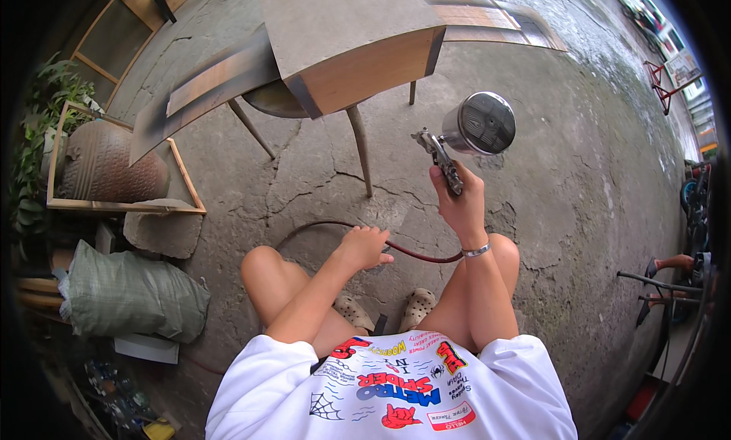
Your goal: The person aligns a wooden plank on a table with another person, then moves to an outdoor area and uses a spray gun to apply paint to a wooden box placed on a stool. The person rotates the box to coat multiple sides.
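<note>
A metal spray gun (445,162) with a round silver cup is in my right hand (462,200), raised over the right knee. Its nozzle end points up and to the left. From near my right wrist a dark red air hose (426,256) runs left between my knees. My left hand (365,247) is closed around this hose, though the palm side is hidden. Ahead of both hands a wooden box (373,73) with a grey top and dark-edged bare front rests on a round-seated chair (362,147). The gun stands apart from the box.
Dark-bordered boards (217,82) (487,21) extend on either side of the box. At left are a wooden frame (190,177) around a clay pot (114,166), a concrete block (162,231) and a stuffed green sack (137,291). Another person's legs (674,263) show far right.
</note>
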`<action>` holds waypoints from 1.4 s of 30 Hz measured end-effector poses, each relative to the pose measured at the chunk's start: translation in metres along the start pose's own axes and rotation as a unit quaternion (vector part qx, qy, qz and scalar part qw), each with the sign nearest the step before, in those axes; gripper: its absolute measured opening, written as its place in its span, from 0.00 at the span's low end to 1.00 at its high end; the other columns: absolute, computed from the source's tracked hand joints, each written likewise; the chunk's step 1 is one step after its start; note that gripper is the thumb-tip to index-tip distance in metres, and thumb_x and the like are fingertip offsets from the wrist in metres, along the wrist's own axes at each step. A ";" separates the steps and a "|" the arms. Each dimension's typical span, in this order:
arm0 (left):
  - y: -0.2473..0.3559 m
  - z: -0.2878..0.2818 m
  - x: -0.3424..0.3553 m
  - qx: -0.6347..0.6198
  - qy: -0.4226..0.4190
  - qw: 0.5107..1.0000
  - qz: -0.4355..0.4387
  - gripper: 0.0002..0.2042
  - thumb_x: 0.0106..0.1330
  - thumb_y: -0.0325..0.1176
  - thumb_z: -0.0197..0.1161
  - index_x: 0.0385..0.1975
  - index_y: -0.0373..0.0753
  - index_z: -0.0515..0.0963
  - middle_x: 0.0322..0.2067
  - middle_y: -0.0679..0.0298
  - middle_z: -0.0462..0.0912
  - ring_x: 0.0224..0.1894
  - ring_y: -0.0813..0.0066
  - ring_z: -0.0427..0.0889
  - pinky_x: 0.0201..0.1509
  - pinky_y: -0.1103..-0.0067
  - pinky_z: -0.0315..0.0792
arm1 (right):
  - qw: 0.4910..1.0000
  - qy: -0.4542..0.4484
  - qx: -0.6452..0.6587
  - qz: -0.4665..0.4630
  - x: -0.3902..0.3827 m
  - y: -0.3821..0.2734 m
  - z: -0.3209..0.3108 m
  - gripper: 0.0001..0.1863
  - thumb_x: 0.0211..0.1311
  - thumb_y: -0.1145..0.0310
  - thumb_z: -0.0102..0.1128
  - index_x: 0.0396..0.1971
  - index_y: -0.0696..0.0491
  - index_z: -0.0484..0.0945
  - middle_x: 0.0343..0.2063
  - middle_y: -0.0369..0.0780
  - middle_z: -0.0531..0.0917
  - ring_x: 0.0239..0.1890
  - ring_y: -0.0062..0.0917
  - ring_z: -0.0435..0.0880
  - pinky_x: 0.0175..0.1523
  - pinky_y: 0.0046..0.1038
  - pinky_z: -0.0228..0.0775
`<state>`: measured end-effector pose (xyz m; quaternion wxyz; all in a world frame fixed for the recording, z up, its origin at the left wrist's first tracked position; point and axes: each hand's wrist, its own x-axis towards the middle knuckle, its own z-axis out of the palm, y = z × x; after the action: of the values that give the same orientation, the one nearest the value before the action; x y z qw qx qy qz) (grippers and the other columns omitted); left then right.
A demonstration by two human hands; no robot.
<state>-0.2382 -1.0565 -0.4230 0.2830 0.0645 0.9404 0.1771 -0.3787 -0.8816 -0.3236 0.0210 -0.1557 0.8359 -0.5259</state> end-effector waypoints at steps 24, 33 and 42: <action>-0.006 -0.006 -0.005 0.009 -0.019 0.999 -0.025 0.32 0.68 0.57 0.66 0.63 0.39 0.73 0.56 0.51 0.82 0.62 0.52 0.79 0.66 0.60 0.71 | 0.998 0.019 -0.012 -0.056 0.006 0.005 0.005 0.17 0.71 0.59 0.67 0.36 0.61 0.81 0.13 0.34 0.70 0.14 0.15 0.68 0.22 0.25 0.59; 0.004 -0.022 -0.006 0.019 -0.011 0.999 -0.024 0.32 0.69 0.56 0.65 0.64 0.38 0.72 0.55 0.52 0.82 0.61 0.52 0.79 0.66 0.61 0.71 | 1.000 -0.009 -0.001 0.012 0.009 0.003 0.011 0.17 0.66 0.59 0.71 0.42 0.60 0.85 0.22 0.48 0.81 0.22 0.36 0.80 0.31 0.33 0.71; -0.001 -0.018 0.000 0.021 0.007 1.000 -0.004 0.34 0.68 0.57 0.64 0.66 0.39 0.71 0.55 0.51 0.82 0.59 0.51 0.81 0.63 0.60 0.73 | 1.000 0.000 -0.018 -0.026 0.005 -0.006 0.011 0.16 0.66 0.58 0.72 0.40 0.57 0.85 0.24 0.49 0.83 0.23 0.41 0.82 0.31 0.36 0.72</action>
<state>-0.2479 -1.0627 -0.4093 0.2761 0.0659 0.9461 0.1563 -0.3797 -0.8955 -0.3223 0.0049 -0.1776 0.8410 -0.5111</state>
